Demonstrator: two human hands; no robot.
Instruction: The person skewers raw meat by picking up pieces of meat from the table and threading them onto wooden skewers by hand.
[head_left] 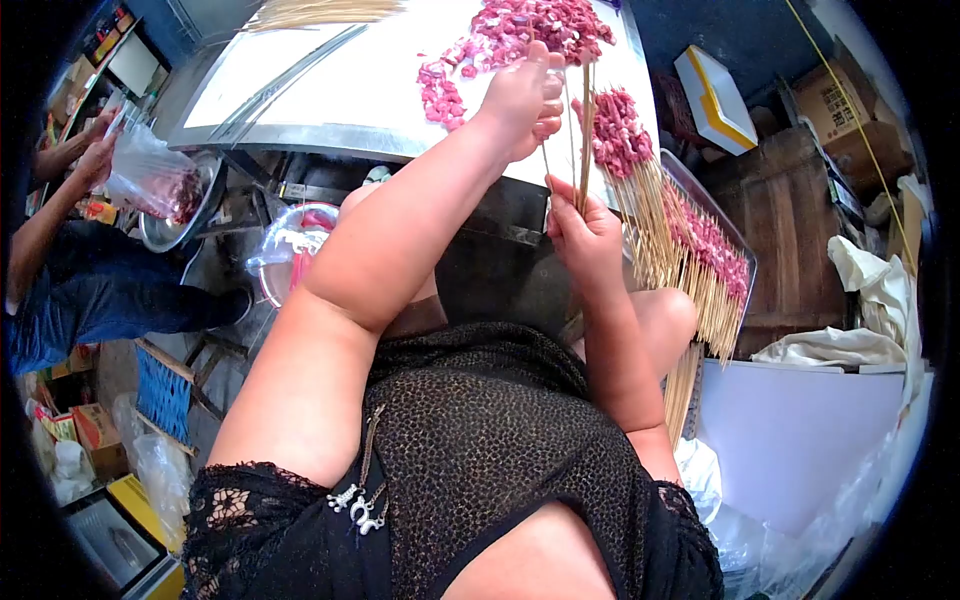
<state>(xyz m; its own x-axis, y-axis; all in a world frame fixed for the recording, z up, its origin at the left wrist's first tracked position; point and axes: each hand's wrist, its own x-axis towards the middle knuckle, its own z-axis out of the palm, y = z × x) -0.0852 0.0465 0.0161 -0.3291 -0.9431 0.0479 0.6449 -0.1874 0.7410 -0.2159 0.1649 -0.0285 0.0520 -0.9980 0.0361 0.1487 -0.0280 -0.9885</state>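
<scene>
My left hand (524, 100) is over the edge of the white tabletop, beside a heap of cut raw meat (540, 28). Its fingers are curled closed; what lies inside them is hidden. Lower and to the right, my right hand (585, 228) is closed around several thin bamboo skewers (587, 135) that point upward. One thin skewer slants from its fingertips up to my left hand. Close by on the right, meat-loaded skewers (622, 135) lie with their bare sticks toward me. More finished meat skewers (708, 248) fill a metal tray (742, 235).
Bare sticks (315, 12) lie on the far left of the table (290, 75). At left, a person (100, 290) holds a plastic bag of meat (165, 180) over a metal basin (205, 205). A basin (268, 275) stands below the table. A white-yellow box (715, 100) stands at right.
</scene>
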